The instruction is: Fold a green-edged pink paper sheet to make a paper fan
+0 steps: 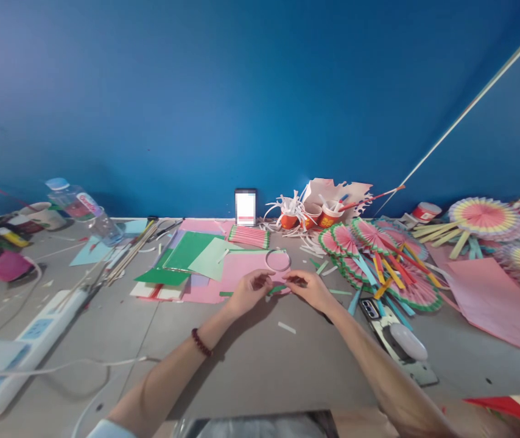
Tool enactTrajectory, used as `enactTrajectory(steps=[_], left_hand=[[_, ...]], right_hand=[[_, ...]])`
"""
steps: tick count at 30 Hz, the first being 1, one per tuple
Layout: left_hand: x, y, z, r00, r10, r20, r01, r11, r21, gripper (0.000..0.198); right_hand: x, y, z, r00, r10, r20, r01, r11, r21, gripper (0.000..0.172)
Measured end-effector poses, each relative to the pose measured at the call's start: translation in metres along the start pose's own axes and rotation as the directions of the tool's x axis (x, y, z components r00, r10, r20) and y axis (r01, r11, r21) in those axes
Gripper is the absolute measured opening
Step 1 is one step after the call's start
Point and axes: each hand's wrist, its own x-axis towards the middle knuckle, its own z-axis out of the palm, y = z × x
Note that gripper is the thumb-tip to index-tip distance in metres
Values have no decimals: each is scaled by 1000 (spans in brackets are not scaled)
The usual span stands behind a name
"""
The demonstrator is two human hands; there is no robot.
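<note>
My left hand (251,289) and my right hand (308,288) meet over the middle of the grey table (251,359), fingers pinched on a small piece of pink paper with a green strip (277,287). The piece lies on a larger pink sheet (242,267). A clear tape ring (277,260) rests just behind my hands. A dark bead bracelet (201,342) circles my left wrist.
Green and pink paper sheets (191,252) lie at centre left. Several folded paper fans (379,261) with coloured sticks spread to the right. A phone (245,207) leans on the blue wall. A water bottle (81,207), power strip (22,340) and orange cups (310,216) stand around.
</note>
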Motion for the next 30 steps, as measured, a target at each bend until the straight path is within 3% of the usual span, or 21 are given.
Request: enactTrajectory(steps=[9, 18, 30], left_hand=[[2, -5, -2, 999, -20, -38, 21, 999, 36, 36], [0, -7, -1, 993, 91, -74, -61, 942, 331, 24], [2, -1, 5, 990, 138, 39, -137, 828, 543, 21]], right_hand=[[0, 0, -8, 999, 8, 48, -4, 998, -68, 23], [2, 9, -9, 970, 240, 25, -240, 971, -23, 22], [2, 7, -11, 959, 279, 44, -279, 960, -26, 22]])
